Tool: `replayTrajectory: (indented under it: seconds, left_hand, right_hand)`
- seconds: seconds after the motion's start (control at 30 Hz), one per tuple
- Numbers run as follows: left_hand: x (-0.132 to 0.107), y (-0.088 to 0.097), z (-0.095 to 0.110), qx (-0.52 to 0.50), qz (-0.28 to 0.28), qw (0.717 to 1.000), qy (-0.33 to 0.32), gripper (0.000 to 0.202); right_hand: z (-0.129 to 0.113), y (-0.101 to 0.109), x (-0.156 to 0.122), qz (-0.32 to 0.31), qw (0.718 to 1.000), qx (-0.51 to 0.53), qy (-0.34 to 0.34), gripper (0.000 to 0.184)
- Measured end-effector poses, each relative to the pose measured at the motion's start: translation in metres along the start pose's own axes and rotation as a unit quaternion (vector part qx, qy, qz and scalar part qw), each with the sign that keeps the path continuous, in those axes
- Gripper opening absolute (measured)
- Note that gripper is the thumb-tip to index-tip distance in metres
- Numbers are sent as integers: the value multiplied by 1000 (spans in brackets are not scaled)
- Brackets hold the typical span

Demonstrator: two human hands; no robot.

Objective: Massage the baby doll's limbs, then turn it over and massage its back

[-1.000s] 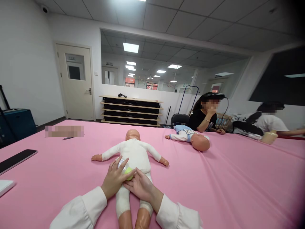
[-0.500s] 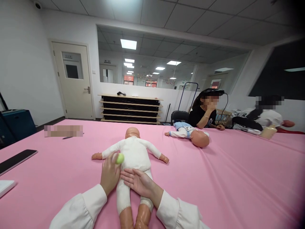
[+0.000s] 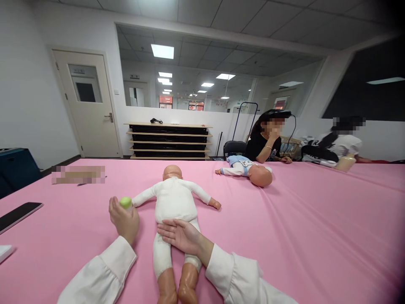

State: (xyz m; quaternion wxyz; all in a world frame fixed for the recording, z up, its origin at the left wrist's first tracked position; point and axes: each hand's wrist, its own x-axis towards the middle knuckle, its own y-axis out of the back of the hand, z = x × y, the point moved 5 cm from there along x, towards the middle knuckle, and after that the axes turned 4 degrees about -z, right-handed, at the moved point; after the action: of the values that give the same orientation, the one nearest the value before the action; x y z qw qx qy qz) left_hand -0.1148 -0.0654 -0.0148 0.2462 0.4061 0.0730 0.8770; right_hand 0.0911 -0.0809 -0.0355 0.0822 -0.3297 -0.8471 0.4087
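Note:
A baby doll (image 3: 176, 198) with a white cloth body lies stretched out on the pink table cover, legs toward me and arms spread. My left hand (image 3: 125, 219) is left of its body, closed around a small bottle (image 3: 125, 203) with a light green cap. The cap is uppermost, and my fingers hide most of the bottle. Over the doll's hips and upper legs, my right hand (image 3: 182, 237) is held with the palm up and the fingers stretched out. Nothing lies on that palm.
Another doll (image 3: 260, 175) in blue and white lies farther back on the right, near a seated person (image 3: 264, 141). A second person sits at far right by a pale bottle (image 3: 346, 163). A dark phone (image 3: 19, 216) lies on the table cover (image 3: 284, 253) at left.
My left hand has moved left, away from the doll's waist, with the green-capped bottle. My right hand stays palm up over the hips. The camera view has shifted slightly.

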Motion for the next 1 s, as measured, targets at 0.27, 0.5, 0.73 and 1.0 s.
replayTrajectory:
  seconds: [0.27,0.5,0.73,1.0]
  left_hand:
    - [-93,0,106,-20,-362,774,-519,55]
    - [-90,-2,106,16,-397,777,-488,51]
    - [-94,3,103,-20,-326,810,-487,41]
    - [-40,0,115,-55,-237,866,-437,40]
  right_hand:
    - [-8,-12,-2,-85,995,54,8,64]
    - [-27,-13,-9,-43,996,-14,78,66]
    - [-16,-5,-2,-12,997,-23,67,61]
    - [-104,-21,-5,28,958,-184,218,31]
